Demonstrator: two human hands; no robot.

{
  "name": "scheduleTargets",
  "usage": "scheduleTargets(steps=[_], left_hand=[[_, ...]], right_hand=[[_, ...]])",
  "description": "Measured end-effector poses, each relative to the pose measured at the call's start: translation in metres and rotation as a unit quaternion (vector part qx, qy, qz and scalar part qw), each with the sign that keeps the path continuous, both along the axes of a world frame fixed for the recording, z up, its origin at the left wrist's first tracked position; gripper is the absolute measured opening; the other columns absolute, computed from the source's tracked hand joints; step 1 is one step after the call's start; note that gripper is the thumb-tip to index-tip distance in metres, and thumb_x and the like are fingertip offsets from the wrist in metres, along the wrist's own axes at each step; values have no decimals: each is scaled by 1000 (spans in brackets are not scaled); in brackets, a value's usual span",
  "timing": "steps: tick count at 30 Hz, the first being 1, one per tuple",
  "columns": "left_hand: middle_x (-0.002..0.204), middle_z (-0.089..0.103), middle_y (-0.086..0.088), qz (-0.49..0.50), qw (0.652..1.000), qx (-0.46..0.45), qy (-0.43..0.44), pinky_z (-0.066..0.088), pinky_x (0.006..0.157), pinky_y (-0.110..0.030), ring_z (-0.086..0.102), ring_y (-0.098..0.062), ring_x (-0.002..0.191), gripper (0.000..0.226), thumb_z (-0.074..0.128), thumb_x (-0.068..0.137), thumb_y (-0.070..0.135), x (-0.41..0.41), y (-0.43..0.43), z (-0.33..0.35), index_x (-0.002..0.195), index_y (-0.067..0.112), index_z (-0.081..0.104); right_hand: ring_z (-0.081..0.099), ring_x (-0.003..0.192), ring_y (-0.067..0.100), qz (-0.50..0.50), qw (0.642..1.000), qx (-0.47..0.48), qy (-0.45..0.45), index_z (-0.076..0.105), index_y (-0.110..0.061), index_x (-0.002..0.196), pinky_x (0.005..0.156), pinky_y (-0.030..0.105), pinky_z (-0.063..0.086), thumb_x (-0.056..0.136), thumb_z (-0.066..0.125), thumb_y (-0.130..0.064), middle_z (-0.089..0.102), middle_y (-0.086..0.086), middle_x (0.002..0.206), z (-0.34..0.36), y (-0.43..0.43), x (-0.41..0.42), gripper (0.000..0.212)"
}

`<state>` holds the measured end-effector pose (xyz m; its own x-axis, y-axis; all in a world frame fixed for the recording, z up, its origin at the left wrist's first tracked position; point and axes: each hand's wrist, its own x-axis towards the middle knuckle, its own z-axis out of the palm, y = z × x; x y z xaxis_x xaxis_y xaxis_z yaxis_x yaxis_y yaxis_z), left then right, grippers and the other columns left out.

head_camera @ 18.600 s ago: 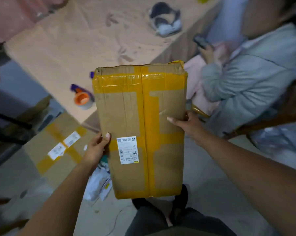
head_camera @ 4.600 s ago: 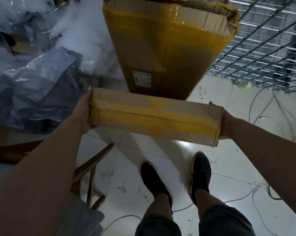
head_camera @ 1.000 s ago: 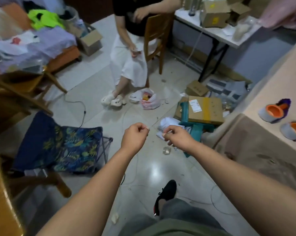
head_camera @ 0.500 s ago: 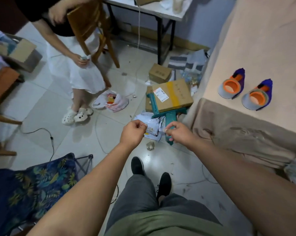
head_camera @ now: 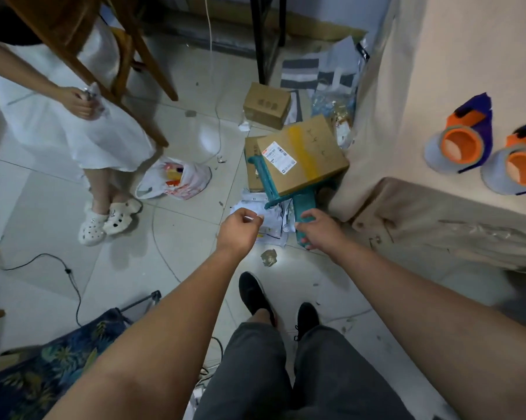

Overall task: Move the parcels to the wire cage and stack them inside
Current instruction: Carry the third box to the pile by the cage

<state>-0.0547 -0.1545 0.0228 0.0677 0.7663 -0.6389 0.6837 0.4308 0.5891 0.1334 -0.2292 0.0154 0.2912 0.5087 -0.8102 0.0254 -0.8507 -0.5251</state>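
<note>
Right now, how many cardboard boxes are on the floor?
3. A small plain box beside the black table leg; a yellow-taped box against the teal stool; a third box partly hidden beneath it. More may be hidden.

Left hand (head_camera: 239, 230), right hand (head_camera: 319, 231) hover (curled) near parcel (head_camera: 304, 156).

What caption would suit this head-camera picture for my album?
Left hand and right hand held out toward a yellow-taped cardboard parcel lying on a teal stool.
</note>
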Motion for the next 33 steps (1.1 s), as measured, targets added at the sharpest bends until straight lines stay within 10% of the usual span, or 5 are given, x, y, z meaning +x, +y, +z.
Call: scheduleTargets(steps=[5, 13, 21, 26, 33], left_hand=[[99, 69, 4, 6, 999, -27, 16, 41, 63, -23, 61, -7, 76, 24, 71, 94, 41, -15, 34, -67, 110, 24, 65], [108, 65, 4, 48, 997, -43, 31, 44, 73, -25, 63, -15, 90, 31, 71, 94, 43, 0, 83, -198, 118, 23, 63], [117, 72, -11, 69, 995, -51, -59, 53, 88, -31, 66, -21, 95, 39, 77, 92, 34, 92, 143, -314, 121, 10, 65], [124, 70, -9, 75, 993, -50, -78, 55, 97, -36, 69, -25, 106, 48, 72, 96, 28, 132, 169, -351, 137, 8, 58], [132, 65, -4, 79, 991, -64, -88, 54, 95, -32, 66, -21, 107, 49, 62, 104, 31, 135, 172, -372, 148, 13, 49]], right_hand=[[53, 58, 17, -44, 998, -35, 35, 56, -11, 130, 47, 24, 47, 98, 66, -14, 59, 11, 85, -68, 44, -11, 34], [67, 100, 29, 5, 1000, -16, -24, 54, -23, 120, 87, 44, 60, 91, 73, -22, 65, 10, 116, -204, 101, 1, 35], [52, 130, 27, 41, 983, 44, -171, 43, -20, 151, 96, 29, 40, 93, 72, -34, 50, 7, 146, -296, 159, 116, 66], [27, 150, 35, 99, 928, 33, -358, 31, -26, 159, 122, 49, 26, 90, 63, -50, 31, 6, 163, -325, 163, 174, 80], [19, 156, 29, -21, 949, 17, -314, 18, -22, 165, 129, 40, 16, 89, 69, -50, 25, 4, 169, -348, 166, 192, 96]])
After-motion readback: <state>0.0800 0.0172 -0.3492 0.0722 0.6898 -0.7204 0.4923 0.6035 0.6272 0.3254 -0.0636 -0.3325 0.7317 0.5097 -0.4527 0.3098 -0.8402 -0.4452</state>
